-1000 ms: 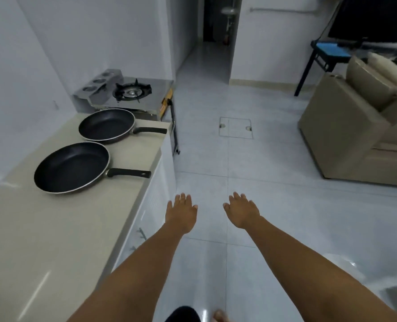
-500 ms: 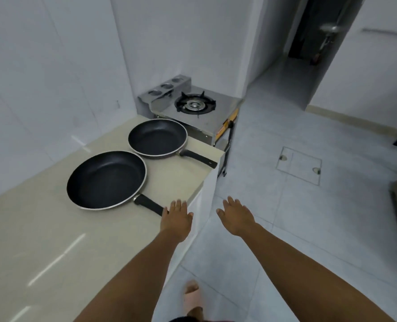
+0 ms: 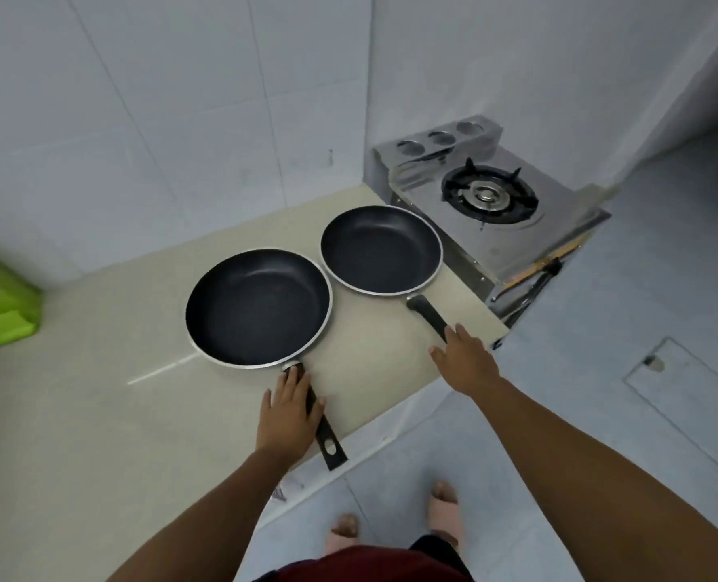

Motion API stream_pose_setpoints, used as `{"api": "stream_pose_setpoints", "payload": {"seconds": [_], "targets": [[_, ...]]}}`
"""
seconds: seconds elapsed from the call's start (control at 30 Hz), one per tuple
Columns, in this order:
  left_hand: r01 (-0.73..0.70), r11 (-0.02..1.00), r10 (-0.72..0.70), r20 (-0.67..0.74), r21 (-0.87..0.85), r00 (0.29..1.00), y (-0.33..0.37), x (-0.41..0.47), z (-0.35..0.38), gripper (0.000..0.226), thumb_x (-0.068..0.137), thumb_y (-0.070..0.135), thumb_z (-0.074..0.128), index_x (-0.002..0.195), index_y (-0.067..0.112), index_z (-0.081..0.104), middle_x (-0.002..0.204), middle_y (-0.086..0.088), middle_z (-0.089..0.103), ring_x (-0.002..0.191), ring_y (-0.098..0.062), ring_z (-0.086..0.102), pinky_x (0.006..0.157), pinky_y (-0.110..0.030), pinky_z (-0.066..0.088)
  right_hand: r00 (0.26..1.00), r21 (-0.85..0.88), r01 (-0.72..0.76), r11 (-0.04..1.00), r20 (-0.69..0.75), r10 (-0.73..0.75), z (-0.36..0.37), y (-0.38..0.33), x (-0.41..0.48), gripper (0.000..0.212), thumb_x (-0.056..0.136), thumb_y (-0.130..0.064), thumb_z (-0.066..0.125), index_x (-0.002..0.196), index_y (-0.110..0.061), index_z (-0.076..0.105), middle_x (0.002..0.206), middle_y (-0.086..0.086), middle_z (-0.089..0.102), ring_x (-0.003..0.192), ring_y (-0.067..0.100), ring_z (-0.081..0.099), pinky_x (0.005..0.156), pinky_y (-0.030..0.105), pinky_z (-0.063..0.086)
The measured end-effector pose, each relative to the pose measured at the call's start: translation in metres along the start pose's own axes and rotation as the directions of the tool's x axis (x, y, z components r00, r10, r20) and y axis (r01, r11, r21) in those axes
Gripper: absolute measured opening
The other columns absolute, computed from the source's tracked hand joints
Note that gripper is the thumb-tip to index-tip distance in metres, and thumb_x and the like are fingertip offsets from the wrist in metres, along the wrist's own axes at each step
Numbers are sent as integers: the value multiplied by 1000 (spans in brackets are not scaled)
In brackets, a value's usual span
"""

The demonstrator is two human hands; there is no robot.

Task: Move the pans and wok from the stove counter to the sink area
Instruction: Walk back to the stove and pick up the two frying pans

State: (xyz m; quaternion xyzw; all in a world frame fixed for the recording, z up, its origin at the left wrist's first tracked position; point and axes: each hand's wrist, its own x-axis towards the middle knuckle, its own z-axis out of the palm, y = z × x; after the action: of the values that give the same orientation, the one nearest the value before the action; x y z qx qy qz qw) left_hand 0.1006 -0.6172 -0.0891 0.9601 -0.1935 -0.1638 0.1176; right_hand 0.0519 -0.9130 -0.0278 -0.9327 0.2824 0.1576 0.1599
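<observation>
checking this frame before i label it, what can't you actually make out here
- Grip of left hand on the nearer pan handle: the hand lies over it, fingers' underside hidden, head view.
- Right hand: covers the end of the farther pan handle; contact unclear.
- Green object: cut by the left edge and blurred.
- Sink area and wok: outside the frame.
- Stove front: faces away from the camera.

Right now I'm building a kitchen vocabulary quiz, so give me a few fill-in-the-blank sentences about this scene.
1. The left hand lies on the handle of the pan nearer the ____ object.
2. Both pans are ____ inside.
3. The right hand reaches the handle of the pan beside the gas ____.
4. The number of burners on the stove is ____.

Missing words: green; empty; stove; one
</observation>
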Motion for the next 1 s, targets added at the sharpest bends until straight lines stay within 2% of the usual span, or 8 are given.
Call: {"api": "stream_pose_setpoints", "payload": {"seconds": [0.13, 0.3, 0.4, 0.47, 0.53, 0.67, 0.77, 1.0], "targets": [[155, 976, -166, -61, -151, 984, 12, 0, 10, 63, 101, 44, 41, 156, 19, 25, 166, -5, 13, 150, -23, 19, 118, -42, 17, 997, 61, 23, 998, 79, -27, -5, -2, 38, 81, 92, -59, 49, 155, -14, 23, 163, 9, 18, 143, 37, 27, 110, 50, 32], [368, 864, -413, -65, -343, 909, 54, 3, 23, 67, 101, 29, 45, 158, 13, 13, 167, -3, -2, 126, -31, 50, 92, -38, 47, 987, 334, -36, 942, 161, -20, 3, 5, 72, 75, 95, -41, 57, 154, -13, 19, 150, 19, 40, 131, 39, 45, 106, 49, 40], [461, 757, -557, -89, -463, 826, 75, 8, 25, 65, 101, 18, 43, 158, 10, 12, 167, -5, 2, 123, -33, 51, 90, -39, 46, 968, 509, -163, 845, 250, 36, 1, 12, 92, 45, 97, -32, 56, 128, 1, 50, 101, 21, 65, 85, 33, 63, 78, 41, 52], [489, 672, -631, -84, -556, 771, 81, 9, 26, 65, 100, 13, 41, 158, 13, 12, 164, -8, 18, 122, -36, 53, 88, -40, 46, 934, 628, -265, 731, 357, 31, -3, 19, 102, 31, 95, -28, 59, 97, 2, 61, 68, 14, 63, 57, 26, 56, 60, 35, 50], [504, 608, -680, -75, -613, 729, 83, 9, 26, 67, 99, 13, 41, 159, 19, 12, 149, -12, 41, 111, -37, 58, 82, -39, 46, 882, 660, -364, 657, 471, 16, -6, 24, 110, 28, 92, -30, 66, 78, -6, 61, 55, 9, 61, 48, 21, 55, 53, 31, 50], [534, 462, -751, 8, -708, 660, 84, 15, 28, 66, 98, 19, 46, 157, 24, 17, 114, -13, 64, 91, -36, 66, 76, -38, 52, 791, 644, -478, 598, 611, -25, -4, 27, 116, 36, 85, -37, 73, 63, -13, 57, 49, 5, 57, 42, 17, 49, 50, 31, 45], [477, 314, -763, 80, -821, 641, 81, 20, 28, 41, 96, 23, 51, 137, 18, 45, 89, -7, 69, 64, -23, 65, 54, -30, 53, 778, 663, -517, 541, 628, -25, 1, 21, 117, 38, 85, -32, 72, 59, -15, 51, 45, 2, 50, 37, 14, 43, 40, 25, 41], [488, 265, -791, 102, -832, 603, 73, 29, 31, 21, 94, 30, 58, 105, 13, 54, 74, -8, 68, 53, -16, 60, 46, -24, 45, 826, 664, -473, 579, 564, 28, 13, 15, 118, 38, 86, -27, 70, 57, -13, 49, 43, 2, 49, 35, 15, 40, 39, 24, 38]]}}
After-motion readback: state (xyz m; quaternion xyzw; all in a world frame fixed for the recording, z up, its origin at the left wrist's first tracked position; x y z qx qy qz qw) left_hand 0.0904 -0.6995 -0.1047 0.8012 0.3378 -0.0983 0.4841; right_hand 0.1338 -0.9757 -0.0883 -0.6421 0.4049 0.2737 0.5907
